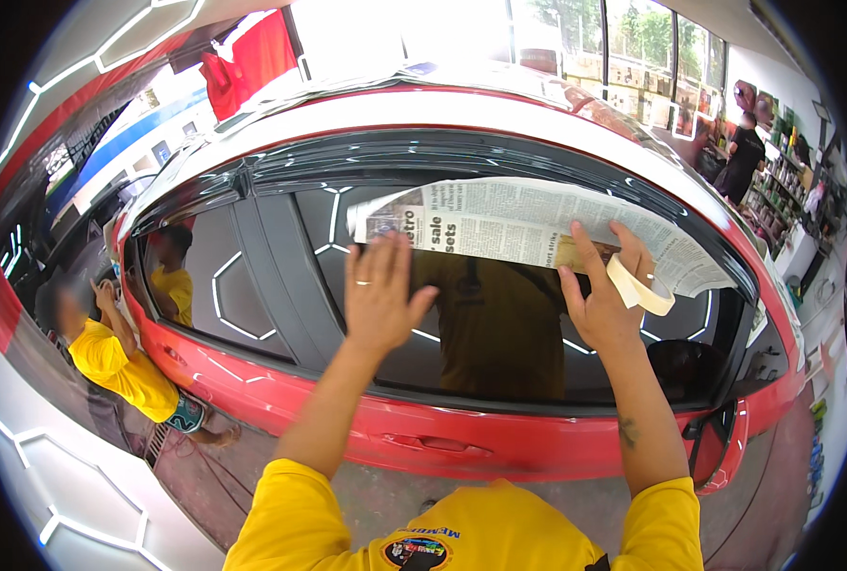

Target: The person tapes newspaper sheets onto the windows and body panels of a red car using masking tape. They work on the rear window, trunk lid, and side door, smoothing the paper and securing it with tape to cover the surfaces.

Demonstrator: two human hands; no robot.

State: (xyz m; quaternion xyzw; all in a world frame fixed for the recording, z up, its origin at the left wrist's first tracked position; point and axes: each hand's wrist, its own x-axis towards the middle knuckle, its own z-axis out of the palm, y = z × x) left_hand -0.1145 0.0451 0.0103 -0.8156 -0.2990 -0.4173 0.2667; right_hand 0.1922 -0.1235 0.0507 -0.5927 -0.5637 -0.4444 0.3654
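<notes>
A sheet of newspaper (509, 217) lies along the upper part of the dark front side window (499, 333) of a red car. My left hand (380, 295) is open, fingers spread, its fingertips at the sheet's lower left corner. Farther right, my right hand (606, 295) has its fingertips on the newspaper's lower edge. A roll of cream masking tape (653, 297) is held in that hand, looped about its fingers. Part of the roll is hidden behind them. Black window trim (499, 152) runs just above the paper.
At the left, a person in a yellow shirt (124, 366) stands beside the car's rear. The side mirror (723, 443) juts out at lower right, and a door handle (438, 444) sits below the window. Another person in black (745, 157) stands near shelves (775, 200) at far right.
</notes>
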